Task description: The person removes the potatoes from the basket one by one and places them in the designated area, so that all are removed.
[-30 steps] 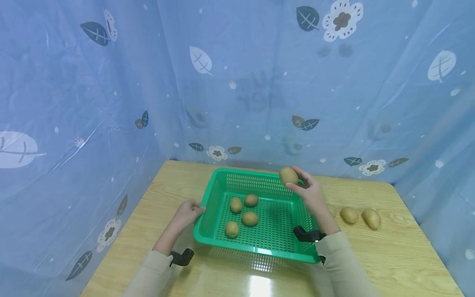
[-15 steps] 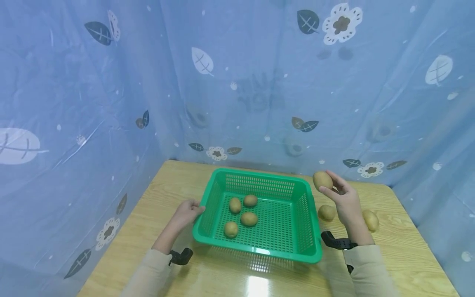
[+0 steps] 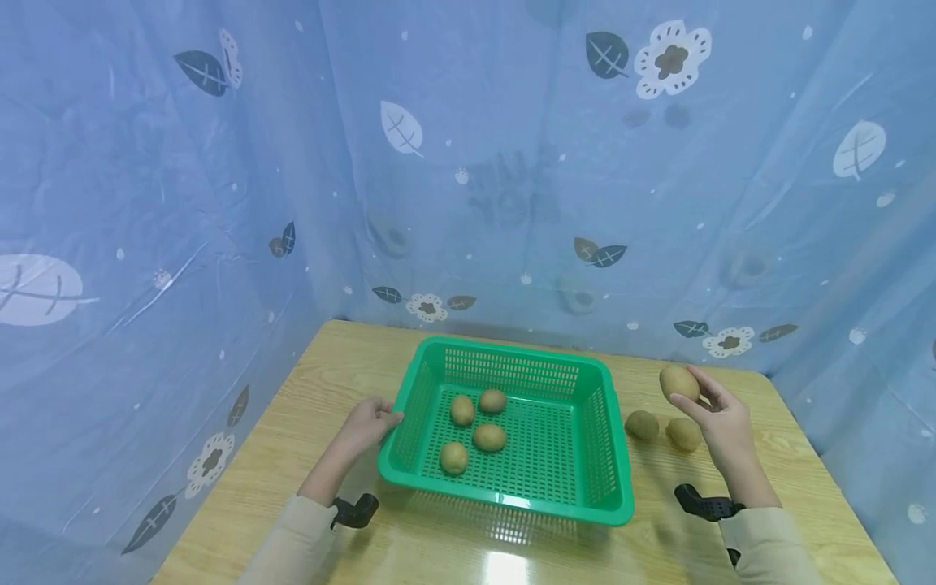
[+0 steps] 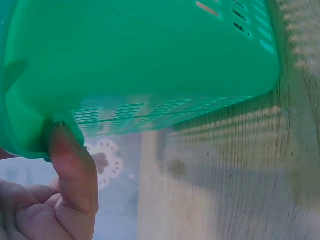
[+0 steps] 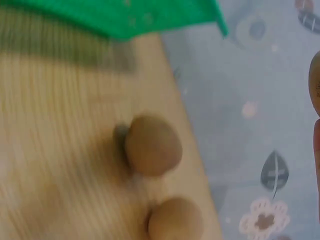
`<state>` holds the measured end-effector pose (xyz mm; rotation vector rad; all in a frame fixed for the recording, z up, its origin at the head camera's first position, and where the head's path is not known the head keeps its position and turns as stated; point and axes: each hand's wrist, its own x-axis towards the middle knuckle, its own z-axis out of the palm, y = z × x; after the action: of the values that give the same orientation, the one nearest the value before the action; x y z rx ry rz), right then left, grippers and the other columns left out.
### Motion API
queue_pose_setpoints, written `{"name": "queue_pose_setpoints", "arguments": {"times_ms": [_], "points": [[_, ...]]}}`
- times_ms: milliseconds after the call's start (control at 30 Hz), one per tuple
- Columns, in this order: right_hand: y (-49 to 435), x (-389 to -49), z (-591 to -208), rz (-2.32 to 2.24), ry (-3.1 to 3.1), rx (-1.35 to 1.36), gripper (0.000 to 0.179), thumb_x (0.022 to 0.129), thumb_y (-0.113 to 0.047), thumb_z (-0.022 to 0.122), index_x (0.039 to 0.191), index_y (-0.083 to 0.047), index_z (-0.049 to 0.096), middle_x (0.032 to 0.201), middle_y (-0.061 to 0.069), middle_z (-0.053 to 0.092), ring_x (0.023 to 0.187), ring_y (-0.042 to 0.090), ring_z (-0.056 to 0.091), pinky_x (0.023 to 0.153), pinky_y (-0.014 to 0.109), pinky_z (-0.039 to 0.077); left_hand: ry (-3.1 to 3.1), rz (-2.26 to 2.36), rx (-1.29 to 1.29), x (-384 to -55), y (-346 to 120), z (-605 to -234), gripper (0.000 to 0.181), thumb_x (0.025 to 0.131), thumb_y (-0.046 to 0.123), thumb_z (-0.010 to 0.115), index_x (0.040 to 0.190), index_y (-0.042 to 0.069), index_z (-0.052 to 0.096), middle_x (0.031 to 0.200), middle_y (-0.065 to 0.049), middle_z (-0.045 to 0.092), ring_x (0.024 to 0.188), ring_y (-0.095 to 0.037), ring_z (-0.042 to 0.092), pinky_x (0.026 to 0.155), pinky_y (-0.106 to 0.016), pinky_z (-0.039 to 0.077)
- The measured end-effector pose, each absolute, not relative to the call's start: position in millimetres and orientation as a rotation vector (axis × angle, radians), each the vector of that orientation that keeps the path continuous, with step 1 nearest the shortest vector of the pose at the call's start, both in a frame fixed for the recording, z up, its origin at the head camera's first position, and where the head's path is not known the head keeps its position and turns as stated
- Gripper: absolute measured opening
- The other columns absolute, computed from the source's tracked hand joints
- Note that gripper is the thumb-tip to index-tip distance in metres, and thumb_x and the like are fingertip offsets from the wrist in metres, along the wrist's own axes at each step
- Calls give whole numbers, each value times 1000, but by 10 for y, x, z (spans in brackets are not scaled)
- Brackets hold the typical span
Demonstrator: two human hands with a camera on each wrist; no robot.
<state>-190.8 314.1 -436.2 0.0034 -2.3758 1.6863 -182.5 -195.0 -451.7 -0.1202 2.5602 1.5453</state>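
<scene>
In the head view my right hand (image 3: 722, 418) holds a potato (image 3: 678, 383) between thumb and fingers, raised above the table right of the green basket (image 3: 621, 479). Below it, two potatoes (image 3: 642, 425) lie on the table, and the right wrist view shows two potatoes (image 5: 152, 146) there too, blurred. At the basket's left side my left hand (image 3: 368, 424) grips the rim, with fingers (image 4: 72, 165) curled at the edge in the left wrist view. Several potatoes (image 3: 490, 438) rest on the basket floor, in its left half.
The basket stands on a light wooden table (image 3: 351, 349). A blue patterned curtain (image 3: 497, 203) hangs along the back and sides, close to the table's edges. Black wrist cameras (image 3: 356, 511) are strapped to both wrists.
My right hand has moved right with the potato, from over the basket's right rim to above the table. The left hand has kept its place on the rim.
</scene>
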Motion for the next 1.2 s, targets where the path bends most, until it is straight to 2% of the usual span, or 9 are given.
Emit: {"name": "queue_pose_setpoints", "arguments": {"times_ms": [200, 500, 567, 667, 733, 800, 1000, 1133, 1200], "points": [[3415, -1853, -4468, 1531, -2483, -142, 64, 92, -33, 61, 148, -24, 32, 134, -11, 43, 103, -18, 43, 76, 3, 42, 2556, 1543, -128, -1817, -1947, -4513, 26, 95, 13, 53, 109, -9, 56, 85, -13, 65, 73, -16, 63, 65, -30, 55], [3791, -1790, -4679, 1565, -2516, -440, 71, 91, -43, 59, 150, -30, 21, 154, -7, 25, 137, 13, 28, 71, 3, 38, 2544, 1553, -133, -1799, -1947, -4514, 27, 96, 13, 53, 110, -9, 56, 84, -13, 65, 72, -17, 64, 66, -31, 55], [3880, -1776, -4724, 1539, -2526, -516, 74, 90, -46, 59, 151, -28, 20, 155, -6, 24, 133, 9, 32, 69, 3, 37, 2545, 1552, -127, -1798, -1948, -4511, 27, 96, 13, 52, 110, -10, 56, 84, -13, 65, 72, -17, 64, 66, -31, 55], [3998, -1753, -4786, 1585, -2467, -572, 78, 90, -43, 61, 151, -20, 19, 142, -13, 39, 113, -5, 44, 67, 2, 38, 2547, 1545, -118, -1807, -1954, -4506, 27, 95, 12, 52, 110, -10, 56, 84, -13, 65, 72, -17, 63, 66, -30, 55], [4063, -1751, -4822, 1667, -2385, -597, 80, 89, -38, 64, 151, -15, 19, 126, -22, 44, 94, -16, 43, 67, 2, 40, 2551, 1542, -119, -1824, -1958, -4500, 26, 95, 12, 53, 109, -10, 56, 85, -13, 64, 73, -17, 62, 65, -30, 54], [4113, -1756, -4853, 1709, -2332, -628, 80, 89, -35, 65, 151, -12, 19, 124, -24, 43, 86, -19, 41, 66, 1, 41, 2560, 1539, -116, -1844, -1964, -4495, 26, 95, 12, 53, 109, -9, 56, 85, -13, 64, 73, -17, 61, 65, -29, 53], [4194, -1788, -4933, 1663, -2327, -762, 78, 90, -39, 61, 151, -16, 18, 156, -6, 19, 116, -10, 38, 68, -1, 36, 2566, 1544, -125, -1874, -1968, -4478, 24, 95, 13, 53, 107, -8, 56, 85, -13, 63, 73, -17, 61, 65, -29, 53], [4252, -1787, -5013, 1692, -2293, -802, 78, 89, -38, 63, 151, -14, 21, 151, -11, 29, 111, -9, 41, 66, 0, 37, 2562, 1541, -132, -1859, -1968, -4481, 25, 95, 13, 54, 108, -8, 56, 85, -13, 63, 74, -17, 61, 66, -28, 53], [4277, -1787, -5060, 1681, -2311, -831, 78, 90, -40, 61, 151, -14, 19, 151, -7, 29, 117, -4, 42, 70, 1, 39, 2556, 1545, -134, -1848, -1965, -4485, 26, 95, 13, 54, 109, -9, 56, 86, -14, 64, 74, -17, 62, 66, -29, 54]]}}
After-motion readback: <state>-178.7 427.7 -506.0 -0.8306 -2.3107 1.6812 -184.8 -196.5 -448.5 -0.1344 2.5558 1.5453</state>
